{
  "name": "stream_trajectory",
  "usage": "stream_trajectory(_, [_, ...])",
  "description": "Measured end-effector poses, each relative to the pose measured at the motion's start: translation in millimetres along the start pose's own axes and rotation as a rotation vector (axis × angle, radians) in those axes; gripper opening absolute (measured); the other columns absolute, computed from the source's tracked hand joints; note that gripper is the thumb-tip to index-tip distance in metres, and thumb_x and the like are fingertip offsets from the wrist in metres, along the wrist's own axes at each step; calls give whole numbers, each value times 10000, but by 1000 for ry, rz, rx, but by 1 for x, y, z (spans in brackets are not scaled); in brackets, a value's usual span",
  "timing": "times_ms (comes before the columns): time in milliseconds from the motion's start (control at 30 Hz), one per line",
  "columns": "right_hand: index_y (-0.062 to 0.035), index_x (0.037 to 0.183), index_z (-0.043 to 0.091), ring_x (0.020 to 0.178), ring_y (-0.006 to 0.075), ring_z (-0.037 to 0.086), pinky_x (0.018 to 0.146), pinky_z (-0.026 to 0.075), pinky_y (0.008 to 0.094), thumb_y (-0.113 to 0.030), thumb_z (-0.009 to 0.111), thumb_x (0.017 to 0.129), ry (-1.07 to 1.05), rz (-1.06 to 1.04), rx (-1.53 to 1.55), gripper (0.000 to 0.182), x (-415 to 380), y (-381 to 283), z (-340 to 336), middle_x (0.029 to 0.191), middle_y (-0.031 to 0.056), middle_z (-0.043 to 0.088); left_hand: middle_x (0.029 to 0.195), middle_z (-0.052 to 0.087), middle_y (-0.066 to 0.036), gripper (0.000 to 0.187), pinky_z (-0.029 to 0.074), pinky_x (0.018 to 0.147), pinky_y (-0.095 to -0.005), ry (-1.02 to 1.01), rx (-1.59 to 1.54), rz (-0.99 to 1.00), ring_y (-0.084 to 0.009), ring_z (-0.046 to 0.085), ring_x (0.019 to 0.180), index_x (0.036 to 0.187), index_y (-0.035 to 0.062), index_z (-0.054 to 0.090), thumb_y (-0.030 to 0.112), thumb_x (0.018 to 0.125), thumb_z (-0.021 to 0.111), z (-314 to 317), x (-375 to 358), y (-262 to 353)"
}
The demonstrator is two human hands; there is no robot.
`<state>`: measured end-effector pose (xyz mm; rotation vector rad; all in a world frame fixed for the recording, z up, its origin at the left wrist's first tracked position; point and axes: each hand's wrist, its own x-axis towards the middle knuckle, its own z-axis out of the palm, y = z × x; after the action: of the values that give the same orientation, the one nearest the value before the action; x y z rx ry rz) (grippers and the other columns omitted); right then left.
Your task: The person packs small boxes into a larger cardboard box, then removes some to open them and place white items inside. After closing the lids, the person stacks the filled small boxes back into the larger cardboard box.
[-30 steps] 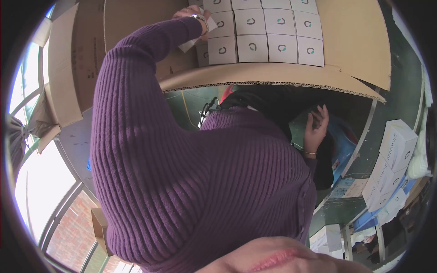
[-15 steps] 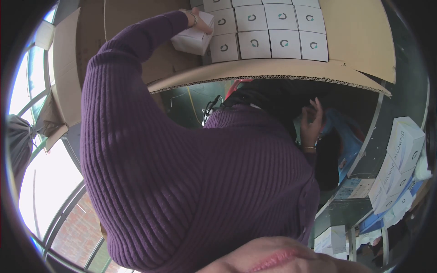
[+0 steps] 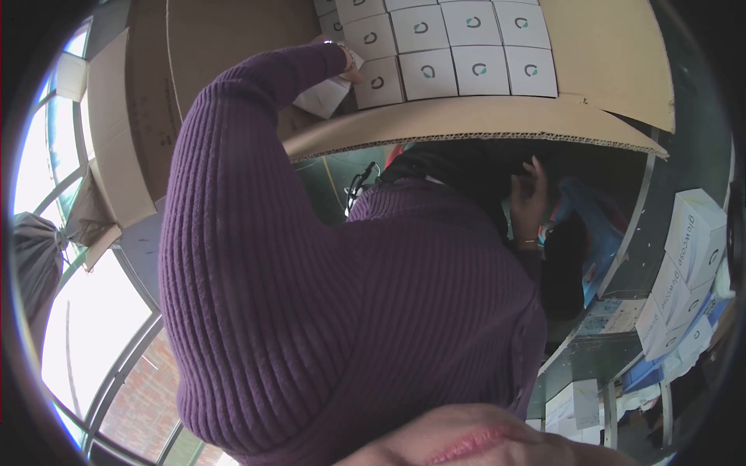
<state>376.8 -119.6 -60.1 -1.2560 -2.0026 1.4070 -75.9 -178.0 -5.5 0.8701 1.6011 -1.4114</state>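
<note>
Left hand (image 3: 350,65) holds white box (image 3: 325,96) beside stack (image 3: 454,71), near carton edge (image 3: 466,137).

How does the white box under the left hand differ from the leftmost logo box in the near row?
The handled box, at the left hand, sits at a slant; the near-row box lies squared up with its neighbors.

The handled box shows only plain white faces; the near-row box shows a ring-like logo.

The handled box is partly covered by hand and sleeve; the near-row box's logo face is almost fully visible.

Both are white.
</note>
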Motion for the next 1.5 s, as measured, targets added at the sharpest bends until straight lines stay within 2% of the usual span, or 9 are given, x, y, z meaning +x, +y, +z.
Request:
stream_trajectory(100, [-104, 1439, 505, 971, 175, 646, 944, 504, 330, -151, 682, 959, 3, 20, 25, 513, 0, 2, 1, 1225, 114, 642, 1608, 170, -165, 1031, 366, 1143, -515, 120, -269, -184, -361, 241, 1489, 1604, 215, 112, 746, 806, 493, 13, 27, -6])
stream_trajectory(300, [-120, 1441, 496, 892, 174, 605, 882, 496, 349, -139, 669, 967, -30, -40, -90, 505, 4, 6, 7, 1199, 104, 574, 1487, 274, -271, 1112, 513, 969, -497, 376, -522, -149, -449, 488, 1248, 1542, 135, 276, 808, 711, 581, 41, 24, -19])
stream_trajectory(500, [-132, 1426, 519, 844, 151, 582, 837, 488, 330, -160, 695, 956, 25, -52, -76, 503, 3, 14, 14, 1159, 80, 569, 1548, 253, -243, 1174, 460, 1024, -530, 341, -642, -218, -424, 311, 1406, 1584, 140, 193, 776, 693, 616, 36, 53, -23])
stream_trajectory(800, [-142, 1412, 537, 865, 156, 580, 800, 501, 322, -140, 722, 935, 76, 68, -54, 511, 4, 12, 21, 1126, 68, 556, 1440, 283, -267, 1175, 437, 1040, -509, 542, -1335, -342, -472, 479, 1237, 1538, 132, 212, 758, 658, 673, 110, 33, -3])
stream_trajectory(1033, [-94, 1391, 522, 916, 169, 585, 856, 500, 336, -193, 725, 943, 40, 26, -132, 501, 7, 26, 16, 1152, 77, 579, 1376, 308, -249, 1224, 417, 1033, -549, 663, -1311, -366, -463, 477, 1199, 1566, 111, 170, 807, 680, 647, 138, 68, 32])
stream_trajectory(1200, [-78, 1393, 515, 891, 171, 559, 856, 482, 334, -196, 712, 953, 49, -82, -248, 496, 9, 21, 18, 1105, 77, 552, 1631, -256, -176, 1410, -85, 1218, -526, 364, -1451, -273, -419, -150, 1511, 1598, 220, -175, 943, 616, 532, 149, 157, 50])
stream_trajectory(1333, [-54, 1329, 553, 1047, 193, 570, 944, 477, 347, -167, 757, 917, 43, 86, -130, 474, 0, 17, 12, 1127, 66, 608, 1651, -100, -272, 1291, 57, 1229, -581, 149, -1223, -193, -445, -73, 1533, 1620, 147, -63, 876, 724, 514, 137, 158, 33])
stream_trajectory(1400, [-54, 1405, 518, 1132, 201, 592, 1034, 473, 352, -172, 749, 927, 30, 95, -204, 544, -5, 33, 13, 1239, 94, 615, 1658, 115, -243, 1381, 188, 1226, -478, 10, -1168, -76, -430, 116, 1531, 1577, 65, -190, 907, 716, 486, 116, 129, 29])
stream_trajectory(1500, [-63, 1408, 497, 1078, 190, 565, 1002, 460, 350, -227, 735, 935, 24, 174, -144, 555, 2, 25, 18, 1174, 78, 580, 1633, 210, -222, 1174, 245, 1206, -449, 18, -1243, -66, -400, 220, 1503, 1556, 33, 38, 860, 793, 371, 106, 118, 18])
